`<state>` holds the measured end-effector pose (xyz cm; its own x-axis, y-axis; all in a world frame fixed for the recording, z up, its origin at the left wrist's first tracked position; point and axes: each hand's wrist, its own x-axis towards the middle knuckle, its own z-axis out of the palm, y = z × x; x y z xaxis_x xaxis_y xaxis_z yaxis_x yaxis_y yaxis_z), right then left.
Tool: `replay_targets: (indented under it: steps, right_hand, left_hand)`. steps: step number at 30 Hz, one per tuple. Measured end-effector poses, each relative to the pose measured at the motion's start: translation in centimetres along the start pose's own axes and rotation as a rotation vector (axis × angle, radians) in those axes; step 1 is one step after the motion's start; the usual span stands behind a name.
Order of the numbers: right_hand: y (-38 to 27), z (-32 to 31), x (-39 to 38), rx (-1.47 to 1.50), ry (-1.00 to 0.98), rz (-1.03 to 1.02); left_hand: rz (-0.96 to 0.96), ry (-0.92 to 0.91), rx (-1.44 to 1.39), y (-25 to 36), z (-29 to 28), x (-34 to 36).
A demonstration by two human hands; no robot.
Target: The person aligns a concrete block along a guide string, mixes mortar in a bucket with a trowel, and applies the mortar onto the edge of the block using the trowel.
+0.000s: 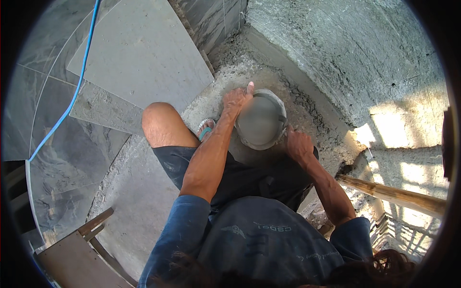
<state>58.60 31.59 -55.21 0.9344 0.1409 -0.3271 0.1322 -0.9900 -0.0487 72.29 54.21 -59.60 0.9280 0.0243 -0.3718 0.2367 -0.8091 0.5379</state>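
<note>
A round bucket of smooth grey wet mix (261,122) stands between my bent legs, its surface partly blurred. My left hand (236,99) grips the upper-left of its rim, thumb raised. At the bucket's right side, my right hand (298,145) has its fingers curled beside a small dark piece on the rim; what exactly it holds is unclear. My bare left knee (162,125) and a sandalled foot (206,128) are left of the bucket, on rough concrete.
Loose grey slabs (137,53) lie upper left over marbled tiles (62,182), crossed by a blue hose (72,105). A rough plastered wall (331,57) rises at right, near a wooden pole (391,192). A brown board (72,259) is lower left.
</note>
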Motion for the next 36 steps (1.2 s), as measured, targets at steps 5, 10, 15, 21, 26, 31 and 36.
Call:
replay_targets:
  steps: [5,10,15,21,26,31,36]
  right_hand:
    - [-1.5,0.5,3.8,0.002,0.135,0.070]
    - [-4.4,1.6,-1.7,-0.124,0.076,-0.186]
    - [-0.6,-1.4,1.5,-0.069,0.078,-0.019]
    - [-3.3,3.8,1.7,-0.039,0.069,-0.041]
    - [-1.0,-0.4,-1.9,-0.024,-0.045,-0.130]
    - [1.8,1.8,1.9,0.080,0.020,0.011]
    - [1.4,4.0,1.0,0.261,0.037,0.035]
  left_hand:
    - [0.036,-0.028,0.026,1.8,0.8,-0.1]
    - [-0.024,-0.066,-0.028,0.4,0.5,0.0]
    - [-0.043,-0.076,-0.061,-0.2,0.7,1.0]
    - [-0.014,-0.062,-0.037,-0.2,1.5,1.0]
    - [-0.040,-0.061,-0.068,0.0,1.1,0.6]
    - [-0.018,-0.021,-0.057,-0.7,1.5,1.2]
    - [-0.045,-0.123,-0.082,0.6,0.5,0.8]
